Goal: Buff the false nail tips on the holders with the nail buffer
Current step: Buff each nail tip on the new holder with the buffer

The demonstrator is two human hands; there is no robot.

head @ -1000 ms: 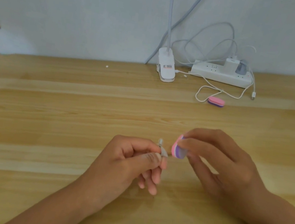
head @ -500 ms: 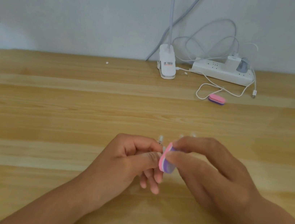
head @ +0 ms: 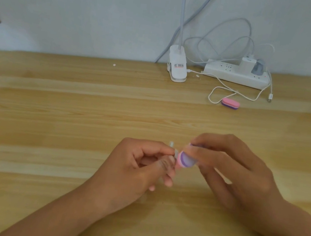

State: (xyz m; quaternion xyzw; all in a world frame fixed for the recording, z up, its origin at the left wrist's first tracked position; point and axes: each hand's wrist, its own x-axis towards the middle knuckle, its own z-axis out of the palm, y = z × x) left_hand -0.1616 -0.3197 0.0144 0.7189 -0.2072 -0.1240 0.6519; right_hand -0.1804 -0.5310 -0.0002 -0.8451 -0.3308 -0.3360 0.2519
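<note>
**Q:** What is the position and grip state of the left hand?
**A:** The left hand [head: 135, 167] is just above the worktop [head: 50, 123], near the centre. Its grip is clamped: thumb and forefinger pinch a small clear nail tip holder [head: 172, 145], and the other fingers are curled beneath. The tip is too blurred to tell apart from the holder.

**Q:** And the right hand?
**A:** The right hand [head: 229, 168] is just beside the left. Its grip is clamped on the nail buffer [head: 185, 159], a pink and purple block pinched between thumb and fingers. The buffer's pink edge touches the exposed end of the holder at the left fingertips.

**Q:** What else is on the worktop?
**A:** A second buffer [head: 230, 103] lies flat at the far side, touching a loop of white cable [head: 217, 90]. Behind it, a power strip [head: 236, 75] sits against the wall. A white lamp clamp [head: 176, 67] stands just left of the strip.
</note>
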